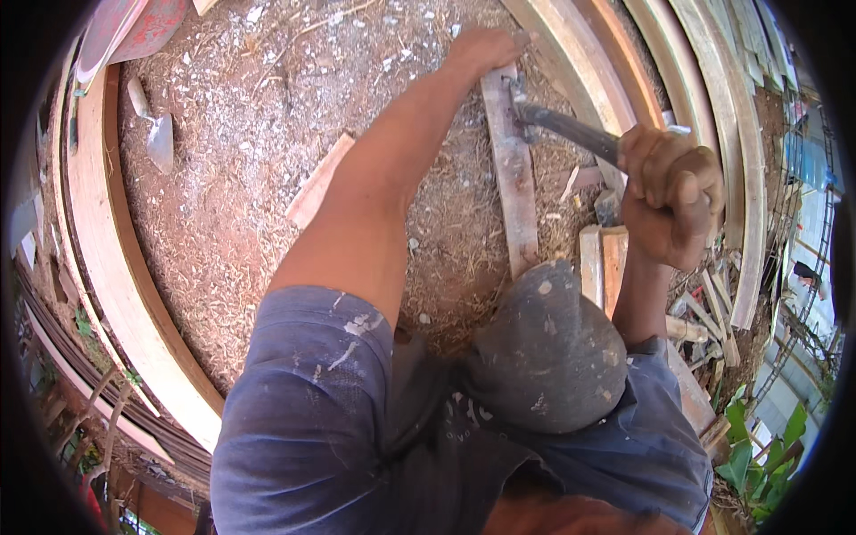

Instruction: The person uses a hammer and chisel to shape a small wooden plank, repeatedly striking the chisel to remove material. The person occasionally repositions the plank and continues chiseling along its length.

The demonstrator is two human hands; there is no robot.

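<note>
My right hand (673, 192) is closed round the dark handle of a hammer (575, 131), held to the right. Its head is over the far part of a narrow, stained wooden board (514, 192), but whether they touch I cannot tell. Out at the board's far end, my left hand (481, 49) grips it with the arm stretched forward; some fingers are hidden. The board's near end reaches my bent knee, in dark trousers spotted with paint.
Long timber beams (94, 192) run along the left, with more planks (704, 71) at the right. A trowel (160, 141) lies on the dirt near a red-and-white container (152, 31). Short wood blocks (592, 263) lie beside my knee, and a loose offcut (316, 183) lies beyond my left arm.
</note>
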